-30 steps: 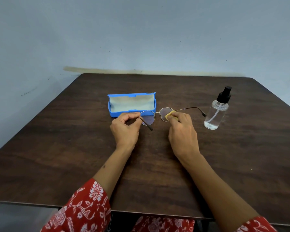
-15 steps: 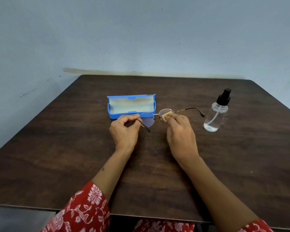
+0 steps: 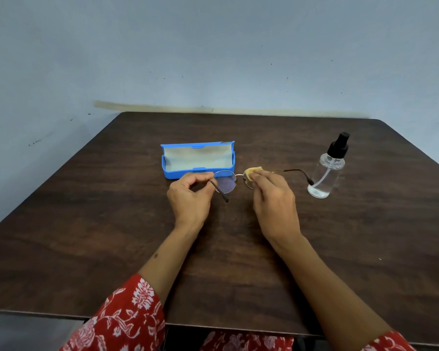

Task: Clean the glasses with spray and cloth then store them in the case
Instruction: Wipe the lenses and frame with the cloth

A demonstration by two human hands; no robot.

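Note:
Round wire-rimmed glasses (image 3: 226, 183) are held just above the dark wooden table (image 3: 112, 224), arms unfolded. My left hand (image 3: 190, 198) pinches the frame at the left lens hinge. My right hand (image 3: 274, 198) presses a small yellow cloth (image 3: 254, 171) against the right lens, which is mostly hidden by the fingers. The blue glasses case (image 3: 198, 159) stands open right behind the glasses, its pale lining showing. A clear spray bottle (image 3: 327, 173) with a black nozzle stands upright to the right, beside the tip of the right temple arm.
A pale blue-grey wall runs behind the table's far edge. The table's near edge sits just above my red floral sleeves (image 3: 122, 317). Bare wood stretches to the left and right of the hands.
The cloth under my right fingers has shifted slightly up over the right lens. The glasses and my left hand stay almost where they were.

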